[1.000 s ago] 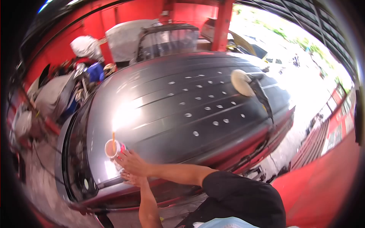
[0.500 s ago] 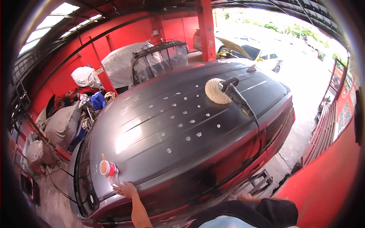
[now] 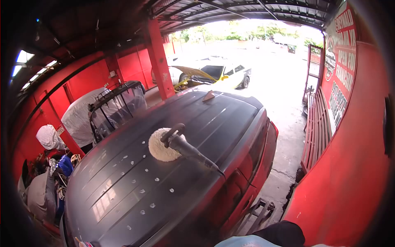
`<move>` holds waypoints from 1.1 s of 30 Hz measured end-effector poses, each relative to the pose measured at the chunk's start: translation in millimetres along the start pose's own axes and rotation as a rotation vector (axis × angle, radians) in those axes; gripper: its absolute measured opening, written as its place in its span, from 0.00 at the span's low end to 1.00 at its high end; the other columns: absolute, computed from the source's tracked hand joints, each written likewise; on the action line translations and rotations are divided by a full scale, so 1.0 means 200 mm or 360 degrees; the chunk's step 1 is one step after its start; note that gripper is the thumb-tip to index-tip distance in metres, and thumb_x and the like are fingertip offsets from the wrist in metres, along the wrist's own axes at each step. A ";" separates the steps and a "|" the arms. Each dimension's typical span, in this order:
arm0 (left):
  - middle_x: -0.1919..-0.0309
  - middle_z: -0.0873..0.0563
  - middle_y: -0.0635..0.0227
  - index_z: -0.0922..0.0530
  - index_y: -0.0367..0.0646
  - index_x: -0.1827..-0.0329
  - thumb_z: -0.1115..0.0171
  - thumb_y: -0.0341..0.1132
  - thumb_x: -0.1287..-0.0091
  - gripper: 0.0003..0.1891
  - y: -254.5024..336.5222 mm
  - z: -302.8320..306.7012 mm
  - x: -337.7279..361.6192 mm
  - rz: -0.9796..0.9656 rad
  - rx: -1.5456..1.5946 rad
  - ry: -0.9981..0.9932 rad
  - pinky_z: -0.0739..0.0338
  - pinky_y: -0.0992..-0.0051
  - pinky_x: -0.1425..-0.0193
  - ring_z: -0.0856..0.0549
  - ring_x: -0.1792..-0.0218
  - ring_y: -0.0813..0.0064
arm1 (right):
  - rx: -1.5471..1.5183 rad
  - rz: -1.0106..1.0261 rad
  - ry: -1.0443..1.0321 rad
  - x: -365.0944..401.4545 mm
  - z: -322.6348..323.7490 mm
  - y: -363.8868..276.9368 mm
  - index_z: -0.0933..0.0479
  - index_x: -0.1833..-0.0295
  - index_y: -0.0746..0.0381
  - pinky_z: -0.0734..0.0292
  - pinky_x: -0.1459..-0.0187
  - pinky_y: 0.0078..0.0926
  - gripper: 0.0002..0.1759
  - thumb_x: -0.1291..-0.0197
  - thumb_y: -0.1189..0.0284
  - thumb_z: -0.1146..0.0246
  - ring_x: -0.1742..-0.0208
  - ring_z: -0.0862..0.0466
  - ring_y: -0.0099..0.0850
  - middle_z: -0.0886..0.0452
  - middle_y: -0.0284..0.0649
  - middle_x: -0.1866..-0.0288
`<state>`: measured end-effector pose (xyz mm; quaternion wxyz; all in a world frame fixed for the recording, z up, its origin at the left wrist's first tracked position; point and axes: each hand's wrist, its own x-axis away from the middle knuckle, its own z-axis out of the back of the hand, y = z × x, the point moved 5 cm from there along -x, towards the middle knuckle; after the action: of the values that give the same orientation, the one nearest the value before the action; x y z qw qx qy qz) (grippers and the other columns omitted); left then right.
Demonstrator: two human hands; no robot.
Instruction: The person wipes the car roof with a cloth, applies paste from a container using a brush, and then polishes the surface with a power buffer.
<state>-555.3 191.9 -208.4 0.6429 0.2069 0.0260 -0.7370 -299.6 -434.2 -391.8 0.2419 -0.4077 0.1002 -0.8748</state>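
Neither of my hands shows in the head view. Below me stretches the dark car roof (image 3: 164, 201), dotted with several white dabs of paste (image 3: 152, 205). A polisher (image 3: 189, 149) with a fluffy cream pad (image 3: 161, 147) lies on the roof, its cord trailing over the right edge. At the bottom left, only the top of a cup (image 3: 83, 243) with a stick in it peeks into view. My dark sleeve or clothing (image 3: 284, 234) shows at the bottom edge.
A red wall (image 3: 341, 185) with a sign and a slatted bench (image 3: 316, 127) run along the right. A metal stand (image 3: 259, 210) stands beside the car. Behind are a red post (image 3: 159, 61), a yellow-and-white car (image 3: 222, 74) with its hood up, and a covered vehicle (image 3: 80, 111).
My view has swung to the right and up, so the roof and polisher appear further left and lower. The hand that rested beside the cup has left the picture.
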 end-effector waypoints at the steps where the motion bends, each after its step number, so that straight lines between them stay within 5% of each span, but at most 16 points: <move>1: 0.35 0.23 0.49 0.26 0.32 0.35 0.50 0.48 0.24 0.27 -0.02 0.02 0.02 0.0042 0.0005 0.0031 0.35 0.54 0.28 0.27 0.31 0.52 | -0.0018 -0.0025 -0.0010 0.00 -0.03 0.03 0.17 0.66 0.60 0.22 0.59 0.52 0.14 0.40 0.62 0.41 0.64 0.15 0.44 0.16 0.46 0.63; 7: 0.27 0.28 0.54 0.28 0.36 0.29 0.55 0.54 0.23 0.32 -0.18 0.19 0.22 0.0350 -0.0168 -0.0025 0.40 0.55 0.23 0.31 0.26 0.56 | -0.0035 -0.0109 -0.0040 0.07 -0.31 0.19 0.16 0.66 0.61 0.22 0.62 0.54 0.15 0.39 0.62 0.43 0.65 0.14 0.43 0.14 0.47 0.62; 9: 0.38 0.22 0.47 0.24 0.32 0.41 0.45 0.45 0.28 0.24 -0.17 0.16 0.20 0.0195 0.0002 0.0538 0.32 0.51 0.32 0.24 0.37 0.50 | 0.0056 -0.0064 0.0035 0.03 -0.45 0.27 0.16 0.66 0.61 0.22 0.62 0.54 0.16 0.39 0.62 0.43 0.65 0.14 0.43 0.14 0.47 0.61; 11: 0.41 0.20 0.46 0.24 0.32 0.41 0.44 0.45 0.30 0.24 -0.21 0.14 0.17 0.0113 0.0064 0.0273 0.30 0.52 0.33 0.22 0.40 0.47 | 0.0447 0.0137 0.0506 -0.11 -0.80 0.46 0.16 0.66 0.62 0.22 0.63 0.54 0.17 0.39 0.62 0.44 0.65 0.14 0.43 0.13 0.47 0.61; 12: 0.44 0.19 0.45 0.24 0.32 0.42 0.43 0.46 0.31 0.25 -0.22 0.14 0.19 -0.0026 0.0047 0.0345 0.29 0.53 0.34 0.23 0.40 0.46 | 0.0743 0.0128 0.1138 -0.22 -1.23 0.74 0.15 0.66 0.62 0.22 0.64 0.55 0.17 0.39 0.61 0.44 0.65 0.14 0.43 0.13 0.47 0.61; 13: 0.45 0.19 0.45 0.23 0.32 0.42 0.43 0.45 0.30 0.23 -0.17 0.20 0.22 -0.0003 -0.0032 0.0366 0.29 0.53 0.35 0.22 0.41 0.46 | 0.0686 0.0473 0.0111 0.03 -0.74 0.36 0.15 0.64 0.61 0.19 0.61 0.54 0.18 0.37 0.61 0.46 0.61 0.12 0.47 0.14 0.49 0.60; 15: 0.42 0.19 0.50 0.22 0.35 0.41 0.46 0.46 0.29 0.24 -0.14 0.26 0.25 0.0045 0.0031 0.0457 0.30 0.54 0.33 0.22 0.39 0.50 | -0.0114 -0.0361 -0.0089 0.39 -0.22 -0.02 0.15 0.53 0.61 0.20 0.48 0.52 0.24 0.30 0.56 0.51 0.52 0.15 0.59 0.15 0.58 0.53; 17: 0.41 0.18 0.52 0.19 0.38 0.42 0.47 0.46 0.30 0.23 -0.12 0.28 0.24 0.0074 0.0104 0.0410 0.30 0.56 0.32 0.22 0.38 0.51 | -0.0306 -0.0333 0.0199 0.40 -0.36 0.07 0.17 0.50 0.63 0.24 0.43 0.50 0.25 0.31 0.53 0.48 0.46 0.18 0.60 0.16 0.61 0.51; 20: 0.31 0.25 0.52 0.25 0.40 0.34 0.48 0.50 0.30 0.28 -0.15 0.25 0.23 0.0223 0.0169 0.0265 0.47 0.49 0.21 0.31 0.27 0.55 | -0.0189 -0.0418 0.0021 0.48 -0.41 -0.07 0.17 0.51 0.64 0.24 0.44 0.49 0.24 0.32 0.54 0.46 0.45 0.17 0.58 0.16 0.60 0.52; 33: 0.30 0.26 0.52 0.24 0.40 0.34 0.46 0.48 0.30 0.27 -0.11 0.35 0.28 0.0268 0.0132 0.0279 0.44 0.49 0.23 0.31 0.27 0.53 | -0.0028 -0.0511 0.0334 0.51 -0.22 -0.24 0.20 0.50 0.62 0.26 0.46 0.55 0.22 0.31 0.54 0.45 0.49 0.18 0.62 0.16 0.60 0.55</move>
<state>-599.4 122.1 -168.3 0.6886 0.2984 0.0341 -0.6600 -405.3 -445.5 -334.4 0.0837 -0.3271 0.0663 -0.9389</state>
